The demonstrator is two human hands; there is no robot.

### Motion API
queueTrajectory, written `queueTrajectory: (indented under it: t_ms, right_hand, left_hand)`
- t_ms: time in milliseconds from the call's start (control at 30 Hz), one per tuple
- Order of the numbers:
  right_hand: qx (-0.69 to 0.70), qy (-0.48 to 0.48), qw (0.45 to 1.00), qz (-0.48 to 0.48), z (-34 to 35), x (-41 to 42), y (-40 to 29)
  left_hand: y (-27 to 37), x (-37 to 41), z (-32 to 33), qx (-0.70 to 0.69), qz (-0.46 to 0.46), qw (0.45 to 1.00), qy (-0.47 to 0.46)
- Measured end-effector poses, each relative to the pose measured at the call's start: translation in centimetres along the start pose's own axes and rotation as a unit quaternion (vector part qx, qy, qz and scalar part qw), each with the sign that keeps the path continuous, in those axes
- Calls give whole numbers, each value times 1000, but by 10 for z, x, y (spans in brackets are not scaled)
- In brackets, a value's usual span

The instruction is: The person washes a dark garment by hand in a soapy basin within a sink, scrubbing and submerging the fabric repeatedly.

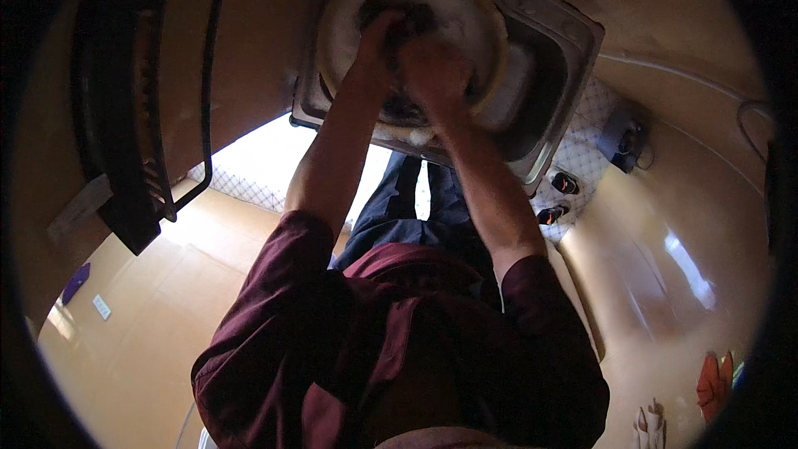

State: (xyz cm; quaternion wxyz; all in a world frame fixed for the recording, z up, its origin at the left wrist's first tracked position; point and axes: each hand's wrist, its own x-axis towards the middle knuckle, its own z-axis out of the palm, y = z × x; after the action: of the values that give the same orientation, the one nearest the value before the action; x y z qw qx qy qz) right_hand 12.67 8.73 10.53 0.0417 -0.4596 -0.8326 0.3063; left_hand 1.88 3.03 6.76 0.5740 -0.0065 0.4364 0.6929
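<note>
A round, light-rimmed basin [497,25] of foamy water sits in a metal sink [583,43]. Inside it lies dark, wet material, apparently cloth [402,109], partly covered by foam and by my hands. My left hand [383,34] reaches to the upper part of the dark material, its fingers bent onto it. Close beside it on the right, my right hand [436,68] is curled over the same material. Shadow and foam hide the fingertips of both hands, though both seem closed on the cloth.
A dark rack with a curved metal bar [209,75] stands at the left. Dark shoes with orange marks [564,183] are on the patterned floor right of the sink. A cable [673,72] runs along the right wall. Orange [714,386] and pale gloves [649,427] appear at lower right.
</note>
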Motion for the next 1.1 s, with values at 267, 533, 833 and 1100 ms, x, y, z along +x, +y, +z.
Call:
queueTrajectory:
  t_ms: [267,533,833,1100]
  right_hand:
    - [-59,60,980,-180,-26,15,29]
    - [-174,-121,976,-50,75,69,66]
    - [-140,-53,986,-76,-8,8,-10]
    - [43,114,947,-298,-35,-50,-31]
  left_hand:
    - [-13,-11,21,-309,-90,946,-46]
    - [-36,1,-11,-300,-115,946,-32]
    - [32,13,37,-129,-128,975,130]
    - [21,17,-3,-49,-29,989,-134]
